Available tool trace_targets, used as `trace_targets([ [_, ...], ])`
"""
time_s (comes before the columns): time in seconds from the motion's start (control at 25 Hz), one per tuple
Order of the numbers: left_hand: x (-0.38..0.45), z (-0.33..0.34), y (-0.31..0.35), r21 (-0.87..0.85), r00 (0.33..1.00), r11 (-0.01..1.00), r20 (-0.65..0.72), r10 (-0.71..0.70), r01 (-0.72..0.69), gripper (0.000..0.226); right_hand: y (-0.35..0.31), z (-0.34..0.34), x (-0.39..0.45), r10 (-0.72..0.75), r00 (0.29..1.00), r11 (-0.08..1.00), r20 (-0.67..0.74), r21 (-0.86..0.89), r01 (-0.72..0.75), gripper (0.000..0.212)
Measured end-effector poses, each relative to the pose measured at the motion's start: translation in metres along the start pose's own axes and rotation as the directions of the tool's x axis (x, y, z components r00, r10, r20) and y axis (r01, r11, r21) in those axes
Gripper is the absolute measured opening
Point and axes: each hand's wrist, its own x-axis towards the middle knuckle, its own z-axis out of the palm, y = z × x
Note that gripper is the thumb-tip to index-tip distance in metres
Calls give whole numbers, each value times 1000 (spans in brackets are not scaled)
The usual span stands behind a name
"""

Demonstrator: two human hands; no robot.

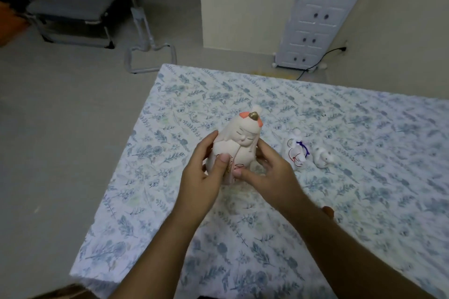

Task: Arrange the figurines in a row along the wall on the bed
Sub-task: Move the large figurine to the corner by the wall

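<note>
2 bare forearms reach in from the lower edge over the bed [243, 238], which is covered by a white sheet printed with blue-grey leaves. The left hand [201, 177] and right hand [269, 172] together hold the large figurine [239, 143], a pale doll with closed eyes, orange hair pieces and a small gold ornament on top. The left fingers [207, 145] curl around its left side with the thumb pressed on the front; the right fingers wrap its right side, the right thumb lying across the lower front. The doll stands upright near the middle of the bed; whether its base touches the sheet cannot be told. Just beyond and to the right, 2 small white figurines rest on the sheet side by side: 1 with red and purple cords [295, 153] and 1 plainer animal shape [322, 156]. Farther back, past the bed's far edge, a white panelled board [315, 14] leans against the cream wall [243, 2].
</note>
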Motion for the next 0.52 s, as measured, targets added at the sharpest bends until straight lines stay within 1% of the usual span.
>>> trace_targets([
  [0.08,15,36,31,-35,996,999,80,37,-34,47,-13,-41,-7,-39,993,997,-116,59,46,69],
  [0.16,26,84,56,-65,979,996,191,70,-59,45,-19,-91,-17,-49,980,995,-194,81,66,73],
  [0.24,34,143,71,-82,958,994,273,87,-67,44,-14,-146,-30,-48,967,997,-249,42,61,74],
  [0.32,40,217,76,-60,941,997,330,73,-57,43,4,-210,-45,-23,938,998,-346,41,40,76],
  [0.4,47,297,74,-60,918,998,394,48,-27,42,30,-272,-57,15,889,999,-458,48,8,77],
  [0.44,50,338,74,-53,901,999,433,29,-7,41,45,-302,-62,32,851,999,-524,40,-13,77],
  [0.52,60,428,72,-37,851,998,524,-19,45,40,82,-371,-70,80,751,997,-655,52,-60,75],
])
